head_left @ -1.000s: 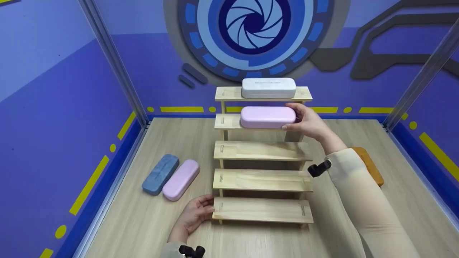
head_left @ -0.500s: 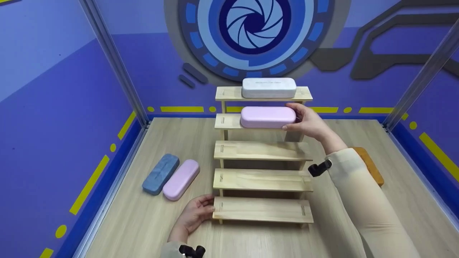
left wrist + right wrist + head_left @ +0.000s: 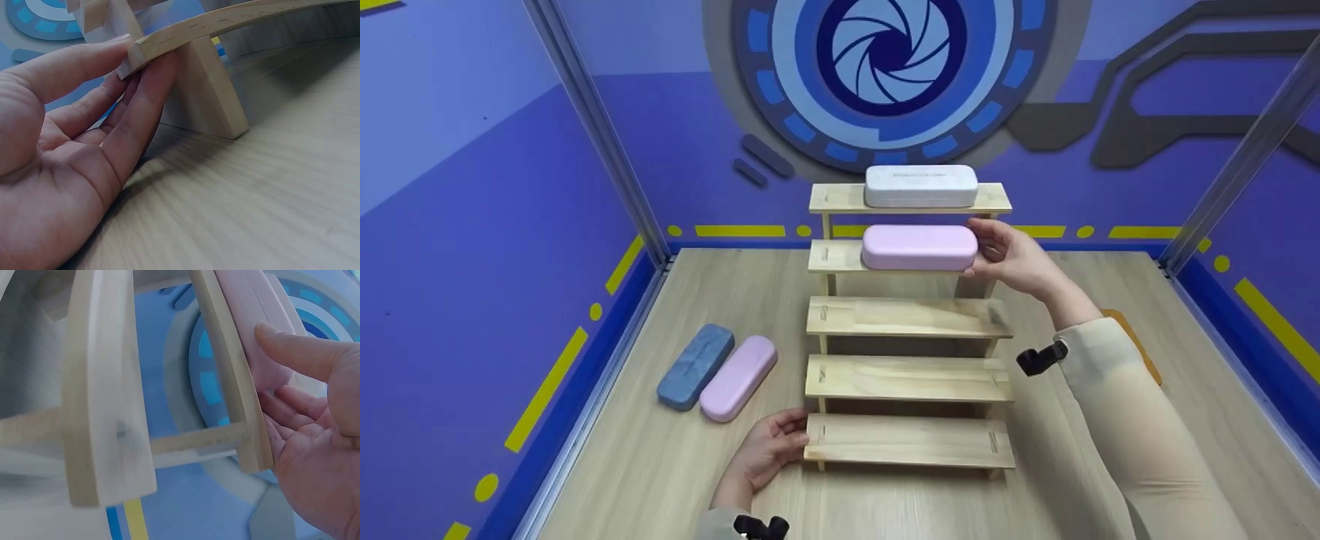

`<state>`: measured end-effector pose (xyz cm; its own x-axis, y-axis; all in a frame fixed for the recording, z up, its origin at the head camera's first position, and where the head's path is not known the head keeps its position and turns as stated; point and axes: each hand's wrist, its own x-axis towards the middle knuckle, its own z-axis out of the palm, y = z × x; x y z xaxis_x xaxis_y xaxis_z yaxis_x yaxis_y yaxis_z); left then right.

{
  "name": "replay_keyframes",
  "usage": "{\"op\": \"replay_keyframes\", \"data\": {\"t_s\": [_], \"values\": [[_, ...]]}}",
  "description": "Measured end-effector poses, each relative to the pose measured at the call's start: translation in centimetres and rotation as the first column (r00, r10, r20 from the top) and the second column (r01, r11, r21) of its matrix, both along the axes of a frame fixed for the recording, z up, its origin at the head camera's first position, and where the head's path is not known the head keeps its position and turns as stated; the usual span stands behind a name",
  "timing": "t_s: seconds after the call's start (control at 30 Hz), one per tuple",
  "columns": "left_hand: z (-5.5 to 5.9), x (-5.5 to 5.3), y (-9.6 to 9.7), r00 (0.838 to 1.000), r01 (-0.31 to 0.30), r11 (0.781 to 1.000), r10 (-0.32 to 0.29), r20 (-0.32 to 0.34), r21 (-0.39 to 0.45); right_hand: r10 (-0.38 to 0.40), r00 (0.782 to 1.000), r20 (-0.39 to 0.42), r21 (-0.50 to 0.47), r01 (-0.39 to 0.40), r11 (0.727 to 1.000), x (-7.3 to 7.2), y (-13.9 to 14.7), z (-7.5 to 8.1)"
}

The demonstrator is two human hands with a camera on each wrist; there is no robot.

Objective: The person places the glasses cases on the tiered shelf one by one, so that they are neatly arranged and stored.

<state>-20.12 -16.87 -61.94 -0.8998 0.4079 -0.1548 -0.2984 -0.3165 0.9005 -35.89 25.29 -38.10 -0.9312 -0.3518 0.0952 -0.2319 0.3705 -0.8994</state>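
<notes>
A pink glasses case [image 3: 919, 247] lies along the second step from the top of a wooden stepped display shelf [image 3: 909, 315]. My right hand [image 3: 1014, 256] is at the case's right end, thumb and fingers spread and loosely bent around that end. In the right wrist view the thumb [image 3: 298, 349] lies by the case's edge, the other fingers below it. My left hand [image 3: 769, 448] pinches the left end of the lowest step, thumb at the board's corner and fingers underneath, as the left wrist view shows. On the top step sits a white glasses case [image 3: 921, 187].
Left of the shelf, a blue glasses case [image 3: 695, 367] and a second pink glasses case [image 3: 739, 379] lie side by side on the wooden table [image 3: 607, 480]. An orange-brown case [image 3: 1136, 345] is partly hidden behind the right sleeve. Printed panels enclose the table.
My right hand has shifted slightly right, its thumb and fingers easing off the pink glasses case, which stays on its step. The left hand has kept its place.
</notes>
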Motion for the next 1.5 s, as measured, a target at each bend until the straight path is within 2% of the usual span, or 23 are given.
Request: {"op": "replay_keyframes", "data": {"t_s": [0.17, 0.4, 0.7, 1.0, 1.23, 1.33, 1.5], "values": [[0.0, 0.1, 0.0, 1.0, -0.003, 1.0, 0.003, -0.002, -0.005, 0.0, 1.0, 0.007, 0.005, 0.0, 1.0, 0.5, 0.9, -0.1], [0.0, 0.2, 0.0, 1.0, -0.006, 1.0, 0.006, -0.002, -0.019, 0.003, 1.0, -0.024, -0.044, -0.004, 0.999, 1.4, 2.2, -0.6], [0.0, 0.2, -0.1, 1.0, 0.003, 1.0, -0.003, -0.005, -0.003, -0.079, 0.994, -0.079, -0.096, 0.071, 0.993, 3.0, 4.3, -1.4], [0.1, 0.2, -0.2, 1.0, 0.004, 1.0, -0.004, -0.012, -0.018, -0.112, 0.986, -0.123, -0.19, 0.088, 0.978, 4.5, 7.0, -2.3], [0.2, 0.1, -0.1, 1.0, 0.004, 1.0, -0.004, -0.012, -0.016, -0.168, 0.977, -0.131, -0.197, 0.14, 0.97, 5.5, 9.5, -3.3], [0.1, 0.1, -0.1, 1.0, 0.006, 1.0, -0.007, -0.015, -0.011, -0.195, 0.975, -0.11, -0.209, 0.169, 0.963, 5.9, 10.9, -4.0], [0.0, 0.1, -0.1, 1.0, 0.003, 1.0, -0.004, -0.017, -0.009, -0.204, 0.976, -0.072, -0.361, 0.166, 0.918, 6.6, 13.1, -5.4]]}}
